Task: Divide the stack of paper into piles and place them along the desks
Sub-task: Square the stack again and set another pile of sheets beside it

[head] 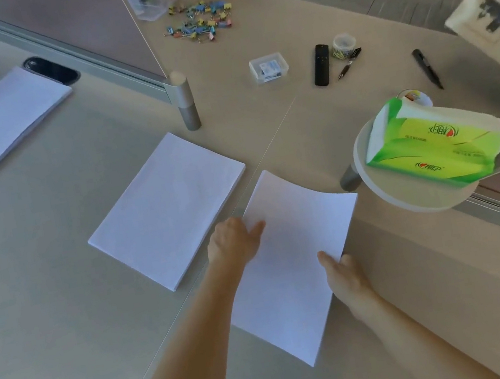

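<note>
Three white paper piles show on the beige desks. One pile lies at the far left, a second pile lies in the middle. The third pile is nearest to me, its far edge curling up slightly. My left hand holds that pile's left edge, thumb on top. My right hand grips its right edge, thumb on top and fingers hidden beneath.
A grey divider post stands behind the middle pile. A round shelf carries a green tissue pack at the right. Further back lie a remote, pens, a clear box and several coloured binder clips. Another person's hands work at the top.
</note>
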`<control>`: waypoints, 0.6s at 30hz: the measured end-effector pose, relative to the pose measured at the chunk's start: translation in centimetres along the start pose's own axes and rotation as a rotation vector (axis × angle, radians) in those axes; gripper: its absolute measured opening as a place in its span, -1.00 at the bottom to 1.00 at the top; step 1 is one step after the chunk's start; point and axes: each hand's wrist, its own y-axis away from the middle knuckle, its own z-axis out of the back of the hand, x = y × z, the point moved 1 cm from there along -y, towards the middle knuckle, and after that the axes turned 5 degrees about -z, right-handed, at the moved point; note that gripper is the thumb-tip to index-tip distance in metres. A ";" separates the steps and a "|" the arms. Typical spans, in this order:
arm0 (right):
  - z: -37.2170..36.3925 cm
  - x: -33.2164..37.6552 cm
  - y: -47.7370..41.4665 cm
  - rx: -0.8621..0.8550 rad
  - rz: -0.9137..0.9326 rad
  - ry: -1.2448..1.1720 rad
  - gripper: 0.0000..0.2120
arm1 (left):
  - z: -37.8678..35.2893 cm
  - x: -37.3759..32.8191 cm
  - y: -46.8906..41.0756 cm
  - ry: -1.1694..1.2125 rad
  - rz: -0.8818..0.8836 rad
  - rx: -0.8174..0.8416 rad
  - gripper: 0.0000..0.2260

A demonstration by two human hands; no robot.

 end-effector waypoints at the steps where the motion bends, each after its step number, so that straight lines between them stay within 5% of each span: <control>1: 0.0 0.1 0.1 0.006 -0.011 0.006 -0.67 | 0.0 0.0 0.2 0.003 0.004 -0.021 -0.46; 13: 1.5 0.2 1.5 0.015 -0.147 0.052 -0.63 | 1.3 0.2 4.2 0.102 -0.042 0.016 -0.41; 18: 5.7 0.2 5.1 -0.129 0.010 0.295 -0.49 | 2.7 -1.6 8.3 0.114 -0.111 0.029 -0.38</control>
